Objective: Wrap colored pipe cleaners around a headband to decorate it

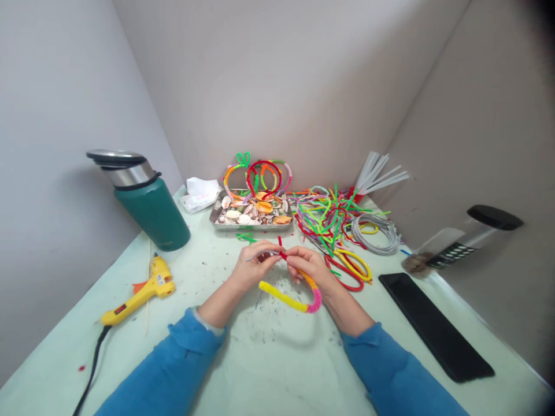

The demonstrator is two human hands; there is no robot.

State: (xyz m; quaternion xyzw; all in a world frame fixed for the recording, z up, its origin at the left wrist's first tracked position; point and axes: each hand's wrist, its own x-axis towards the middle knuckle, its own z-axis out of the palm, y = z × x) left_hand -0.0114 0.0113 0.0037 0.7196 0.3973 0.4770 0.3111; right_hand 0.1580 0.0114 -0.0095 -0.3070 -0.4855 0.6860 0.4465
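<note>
A curved grey wire hoop [265, 252], partly wrapped in yellow, pink and orange pipe cleaner [288, 300], is held above the middle of the table. My left hand [252, 266] pinches its bare grey part between thumb and fingers. Close beside it, my right hand [309, 264] is closed on a red pipe cleaner [280, 241] where it meets the wire. One short red end sticks up between the hands. The yellow-wrapped end hangs free toward me, and the right fingers hide part of the orange stretch.
Behind my hands stands a metal tray [251, 227] of seashells, with finished colourful rings [264, 179] on it. Loose pipe cleaners [325, 216], coiled wire [377, 234] and scissors [353, 266] lie right. A yellow glue gun [141, 294] and green bottle [154, 214] are left; a black phone-like slab [433, 326] is right.
</note>
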